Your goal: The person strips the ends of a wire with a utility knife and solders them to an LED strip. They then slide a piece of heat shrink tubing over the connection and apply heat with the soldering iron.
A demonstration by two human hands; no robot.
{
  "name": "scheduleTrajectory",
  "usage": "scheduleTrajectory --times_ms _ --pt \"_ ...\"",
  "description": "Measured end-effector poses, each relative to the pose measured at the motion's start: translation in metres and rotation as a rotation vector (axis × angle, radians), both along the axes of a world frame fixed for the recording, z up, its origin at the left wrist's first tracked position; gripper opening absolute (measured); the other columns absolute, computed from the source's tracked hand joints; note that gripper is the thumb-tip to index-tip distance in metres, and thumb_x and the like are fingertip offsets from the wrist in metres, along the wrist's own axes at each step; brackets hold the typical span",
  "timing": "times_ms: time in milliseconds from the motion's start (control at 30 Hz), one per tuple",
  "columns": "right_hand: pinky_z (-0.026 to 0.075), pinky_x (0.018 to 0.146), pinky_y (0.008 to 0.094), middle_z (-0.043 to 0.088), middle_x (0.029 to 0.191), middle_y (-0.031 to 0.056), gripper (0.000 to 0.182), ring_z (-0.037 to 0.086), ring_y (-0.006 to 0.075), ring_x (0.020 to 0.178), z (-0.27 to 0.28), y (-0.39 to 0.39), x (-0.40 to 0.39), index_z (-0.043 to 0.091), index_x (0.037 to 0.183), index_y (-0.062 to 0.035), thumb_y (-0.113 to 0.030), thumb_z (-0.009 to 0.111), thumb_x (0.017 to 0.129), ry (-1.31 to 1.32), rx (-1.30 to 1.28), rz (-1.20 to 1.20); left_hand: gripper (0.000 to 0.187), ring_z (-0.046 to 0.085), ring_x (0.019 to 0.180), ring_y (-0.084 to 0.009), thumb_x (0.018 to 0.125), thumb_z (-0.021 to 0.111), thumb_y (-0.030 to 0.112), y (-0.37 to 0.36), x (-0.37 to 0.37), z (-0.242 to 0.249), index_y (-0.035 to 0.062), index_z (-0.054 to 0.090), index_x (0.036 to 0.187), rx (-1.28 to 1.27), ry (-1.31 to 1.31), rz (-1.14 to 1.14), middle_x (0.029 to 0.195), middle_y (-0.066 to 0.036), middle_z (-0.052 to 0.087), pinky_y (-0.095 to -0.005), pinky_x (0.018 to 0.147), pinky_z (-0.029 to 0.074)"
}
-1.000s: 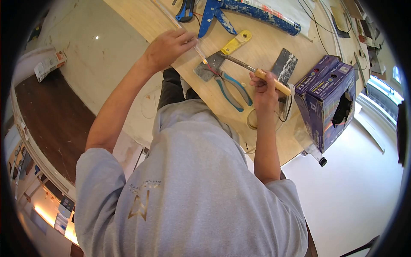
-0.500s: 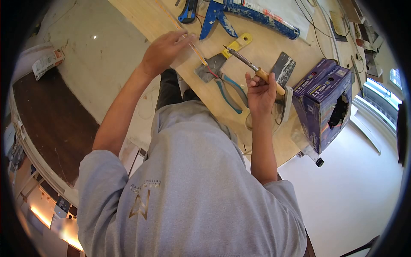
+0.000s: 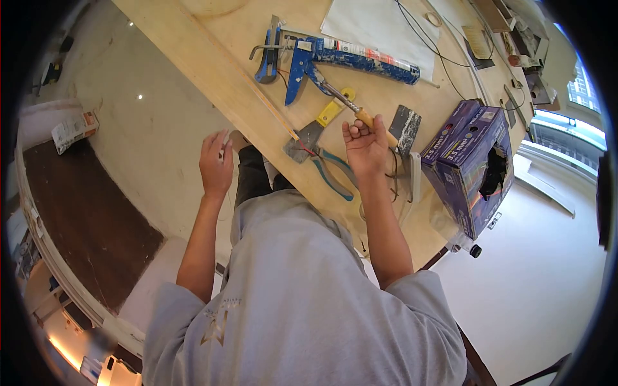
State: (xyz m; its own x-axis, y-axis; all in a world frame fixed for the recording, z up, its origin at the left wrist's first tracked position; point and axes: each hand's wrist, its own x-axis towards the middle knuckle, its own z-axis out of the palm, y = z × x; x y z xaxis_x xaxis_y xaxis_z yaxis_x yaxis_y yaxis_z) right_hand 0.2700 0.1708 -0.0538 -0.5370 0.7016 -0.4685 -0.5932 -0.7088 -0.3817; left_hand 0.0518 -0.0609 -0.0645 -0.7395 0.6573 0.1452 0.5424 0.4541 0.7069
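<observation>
My right hand (image 3: 368, 153) is closed around the wooden handle of a soldering iron (image 3: 365, 117). Its metal shaft points up and left, over the yellow-handled scraper (image 3: 331, 110) and towards the caulking gun. My left hand (image 3: 217, 168) hangs beyond the table's near edge, its fingers loosely bent and a gap showing by the thumb. No held object can be made out there. On the table, a thin LED strip (image 3: 273, 110) runs along the edge, with red wires at its end over the scraper's blade. Pliers (image 3: 333, 177) with blue-grey handles lie below the wires.
A blue caulking gun (image 3: 367, 61) and a utility knife (image 3: 268, 58) lie farther back. To the right are a dark, paint-smeared blade (image 3: 405, 128), a purple cardboard box (image 3: 467, 164) and a clear bottle (image 3: 465, 246). Black cable (image 3: 444, 55) loops over the far side.
My left hand has left the LED strip and dropped back past the table edge. My right hand, still holding the soldering iron, has shifted slightly left in view. The camera view has shifted too.
</observation>
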Motion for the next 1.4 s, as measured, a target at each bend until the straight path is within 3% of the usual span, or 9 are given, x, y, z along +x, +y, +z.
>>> scheduleTrajectory --times_ms 300,400,600,700,800,900,1100,1300,1400 --pt "0.054 0.085 0.0366 0.069 0.088 0.0093 0.027 0.066 0.0202 0.083 0.001 0.002 -0.028 0.064 0.099 -0.0045 -0.029 0.053 0.097 -0.051 0.078 -0.011 0.024 0.059 0.073 -0.0193 0.086 0.062 0.003 -0.016 0.015 -0.018 0.0017 0.064 0.11 -0.059 -0.137 -0.012 0.1 -0.012 0.061 -0.0294 0.063 0.049" --pt "0.054 0.083 0.0349 0.068 0.095 0.0105 0.026 0.067 0.0204 0.083 0.009 0.007 -0.048 0.062 0.108 -0.0008 -0.023 0.054 0.097 -0.083 0.185 0.006 0.023 0.06 0.073 -0.0212 0.086 0.062 0.003 -0.015 0.015 -0.021 0.0002 0.064 0.109 -0.066 -0.144 -0.036 0.1 -0.014 0.061 -0.0306 0.064 0.049" --pt "0.052 0.09 0.036 0.064 0.106 0.0155 0.033 0.066 0.0232 0.091 0.038 -0.003 -0.082 0.054 0.121 0.0036 -0.019 0.052 0.098 -0.537 0.827 0.054 0.022 0.061 0.075 -0.0225 0.086 0.062 0.003 -0.019 0.017 -0.026 -0.0003 0.064 0.107 -0.072 -0.169 -0.024 0.099 -0.014 0.061 -0.0312 0.064 0.05" --pt "0.053 0.089 0.0358 0.064 0.107 0.0141 0.032 0.066 0.0233 0.092 0.033 -0.001 -0.09 0.054 0.122 0.0032 -0.018 0.053 0.097 -0.558 0.905 0.038 0.021 0.061 0.075 -0.0212 0.086 0.062 0.003 -0.024 0.018 -0.027 0.0002 0.065 0.106 -0.084 -0.186 -0.01 0.1 -0.014 0.061 -0.0303 0.063 0.05" --pt "0.054 0.086 0.0336 0.066 0.1 0.0121 0.027 0.066 0.0207 0.09 0.024 0.005 -0.103 0.059 0.115 0.0027 -0.017 0.055 0.096 -0.247 0.446 -0.063 0.021 0.06 0.074 -0.0192 0.085 0.061 0.003 -0.027 0.02 -0.029 0.001 0.066 0.106 -0.085 -0.204 -0.005 0.101 -0.013 0.062 -0.0285 0.062 0.05" --pt "0.053 0.088 0.0363 0.066 0.101 0.0128 0.025 0.066 0.0231 0.093 0.009 0.017 -0.113 0.06 0.11 0.0 -0.021 0.056 0.095 -0.066 0.11 -0.009 0.02 0.06 0.074 -0.0194 0.086 0.061 0.004 -0.03 0.023 -0.031 0.0006 0.066 0.105 -0.1 -0.236 -0.005 0.1 -0.013 0.063 -0.0285 0.063 0.05" --pt "0.053 0.091 0.039 0.065 0.102 0.0139 0.026 0.065 0.0257 0.099 0.009 0.015 -0.141 0.059 0.108 -0.0023 -0.024 0.058 0.094 0.004 -0.127 -0.152 0.018 0.06 0.073 -0.0202 0.086 0.06 0.004 -0.035 0.031 -0.039 -0.0004 0.067 0.102 -0.1 -0.26 -0.025 0.094 -0.013 0.064 -0.0303 0.066 0.05" --pt "0.049 0.097 0.0401 0.062 0.11 0.0143 0.025 0.061 0.0256 0.106 0.012 0.003 -0.142 0.058 0.107 -0.0008 -0.023 0.057 0.095 -0.038 -0.064 -0.126 0.02 0.061 0.075 -0.0257 0.086 0.062 0.005 -0.036 0.035 -0.039 -0.0019 0.066 0.104 -0.1 -0.305 -0.034 0.092 -0.016 0.063 -0.0333 0.069 0.05" --pt "0.049 0.098 0.0394 0.06 0.113 0.015 0.026 0.06 0.0257 0.108 0.017 -0.001 -0.138 0.054 0.113 -0.0008 -0.02 0.058 0.095 -0.052 -0.012 -0.115 0.02 0.061 0.074 -0.0261 0.086 0.062 0.005 -0.036 0.035 -0.035 -0.0022 0.066 0.103 -0.101 -0.33 -0.022 0.091 -0.017 0.062 -0.0334 0.069 0.049"
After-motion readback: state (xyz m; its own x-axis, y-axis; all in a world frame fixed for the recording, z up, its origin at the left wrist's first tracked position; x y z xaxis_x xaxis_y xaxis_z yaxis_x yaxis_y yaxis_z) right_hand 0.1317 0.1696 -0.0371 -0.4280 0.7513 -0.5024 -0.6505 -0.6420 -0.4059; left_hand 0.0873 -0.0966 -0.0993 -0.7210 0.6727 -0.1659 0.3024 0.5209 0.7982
